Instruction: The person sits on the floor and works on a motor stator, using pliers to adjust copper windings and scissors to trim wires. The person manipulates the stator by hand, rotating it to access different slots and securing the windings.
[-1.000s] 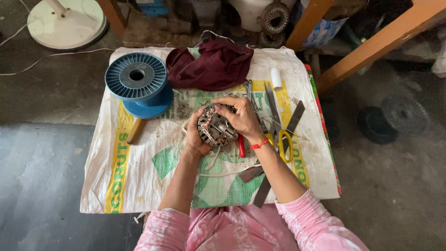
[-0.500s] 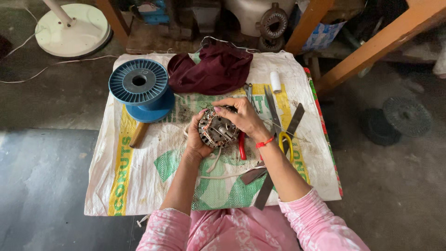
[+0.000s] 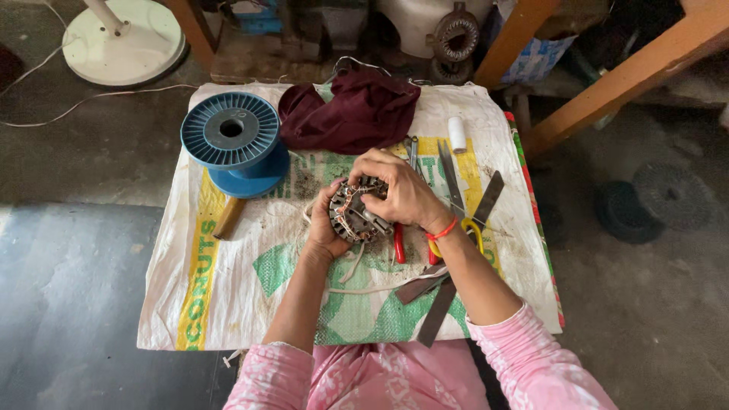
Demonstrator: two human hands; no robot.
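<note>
Over the middle of the woven sack (image 3: 228, 304) spread before me, I am cupping a round motor stator (image 3: 355, 212) in my left hand (image 3: 325, 226), fingers clenched around its edge. My right hand (image 3: 402, 193) is lying across its top, fingertips pressing into the copper windings. Just beside it are lying red-handled pliers (image 3: 399, 244), scissors (image 3: 456, 190), a blue spool (image 3: 231, 140) and a maroon cloth (image 3: 357, 114).

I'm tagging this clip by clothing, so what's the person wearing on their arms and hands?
Pink sleeves with a pale whitish pattern, pushed up to about the elbows, leaving both forearms bare. The right hand has a thin red band at the wrist. The left hand shows no glove, ring or band.
</note>
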